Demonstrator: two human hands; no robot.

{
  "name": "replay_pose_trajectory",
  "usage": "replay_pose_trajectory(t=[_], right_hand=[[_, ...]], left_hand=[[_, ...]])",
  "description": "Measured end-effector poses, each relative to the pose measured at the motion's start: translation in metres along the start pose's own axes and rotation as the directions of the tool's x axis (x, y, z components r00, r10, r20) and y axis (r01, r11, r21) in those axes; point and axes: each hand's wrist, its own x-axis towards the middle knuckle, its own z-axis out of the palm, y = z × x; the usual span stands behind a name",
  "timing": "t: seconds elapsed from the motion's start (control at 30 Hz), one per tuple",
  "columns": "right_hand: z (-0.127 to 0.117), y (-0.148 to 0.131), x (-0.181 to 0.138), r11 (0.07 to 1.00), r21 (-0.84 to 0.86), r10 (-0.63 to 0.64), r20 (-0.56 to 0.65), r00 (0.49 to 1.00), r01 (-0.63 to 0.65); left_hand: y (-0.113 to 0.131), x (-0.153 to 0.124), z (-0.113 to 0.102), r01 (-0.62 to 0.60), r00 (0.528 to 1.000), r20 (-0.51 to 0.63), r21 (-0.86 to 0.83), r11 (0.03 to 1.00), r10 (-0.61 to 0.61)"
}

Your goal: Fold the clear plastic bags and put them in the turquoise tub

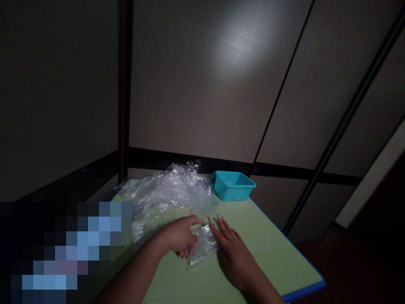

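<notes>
Plastic packet (204,247) | left grip (183,232) curled, hold unclear | right hand (232,251) flat | room to edge (305,291)

Head-worn view, forward and down over hands (233,251)

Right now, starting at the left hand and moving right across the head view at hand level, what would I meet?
Left hand → flat piece of clear plastic → right hand → pale green tabletop → blue edge of the table.
</notes>
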Motion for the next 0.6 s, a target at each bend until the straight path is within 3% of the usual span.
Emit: replay_pose_trajectory(t=[0.2, 0.6], right_hand=[[-0.002, -0.002, -0.001, 1.0, -0.011, -0.028, -0.007, 1.0, 0.028], [0.0, -0.001, -0.001, 0.999, -0.002, -0.052, -0.013, 0.999, 0.052]], left_hand=[[-0.006, 0.004, -0.001, 0.005, 0.999, -0.046, 0.035, 0.999, -0.003], [0.004, -0.009, -0.003, 0.075, 0.996, 0.044, 0.108, 0.991, -0.08]])
